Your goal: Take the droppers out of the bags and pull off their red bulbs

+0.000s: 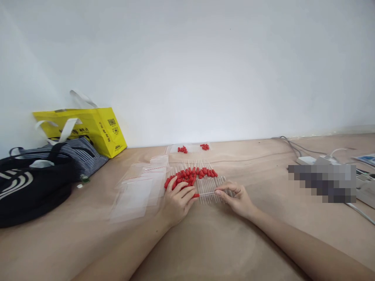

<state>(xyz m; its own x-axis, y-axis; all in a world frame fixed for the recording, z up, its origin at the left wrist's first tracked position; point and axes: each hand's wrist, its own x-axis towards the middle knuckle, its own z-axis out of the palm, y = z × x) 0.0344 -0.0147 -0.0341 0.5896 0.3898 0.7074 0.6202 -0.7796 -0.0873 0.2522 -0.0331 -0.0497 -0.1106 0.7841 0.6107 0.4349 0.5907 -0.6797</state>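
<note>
A pile of clear glass droppers with red rubber bulbs [195, 176] lies on the tan table [205, 242] in front of me. Between both hands I hold one dropper [207, 193] level. My left hand [178, 201] pinches its red bulb end, fingers curled. Pinching the clear tube end is my right hand [236, 198]. Both hands rest at the near edge of the pile. A stack of small clear zip bags [140, 189] lies just left of my left hand.
A yellow paper bag [88, 127], a striped bag [74, 154] and a black bag [27, 187] stand at the left by the white wall. Two small bags with red bulbs [193, 148] lie farther back. Cables and white power adapters [310, 159] lie at the right.
</note>
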